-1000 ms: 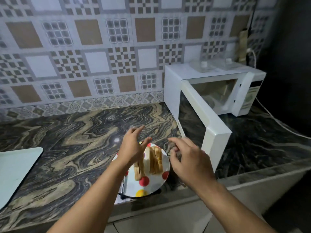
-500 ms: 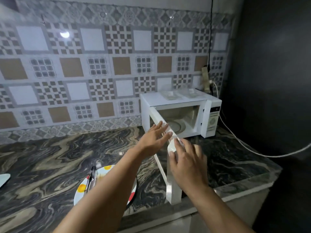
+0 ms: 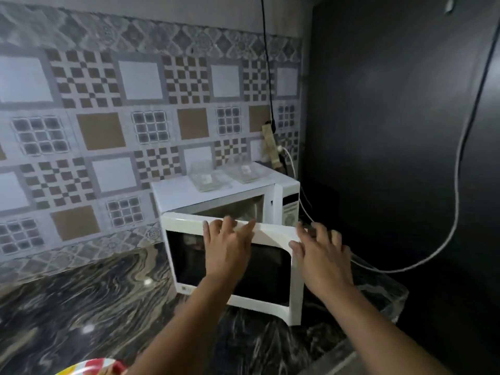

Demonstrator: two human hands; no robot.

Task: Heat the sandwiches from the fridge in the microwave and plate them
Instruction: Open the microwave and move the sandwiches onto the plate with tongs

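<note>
left hand [image 3: 227, 249], right hand [image 3: 319, 255] on microwave door [image 3: 189, 255] | plate [image 3: 92, 367] (bottom edge)

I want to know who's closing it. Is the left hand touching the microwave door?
Touching. The head view shows the left hand laid flat on the microwave door, straight fingers over its top edge.

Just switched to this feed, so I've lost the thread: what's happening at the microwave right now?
A person has both hands on the microwave door, which stands partly open. The left hand lies flat with straight fingers against the door's top edge, and the right hand rests with spread fingers at its free corner. The microwave sits on the marble counter. Only the rim of a spotted plate shows at the bottom edge; no sandwiches are visible.
</note>
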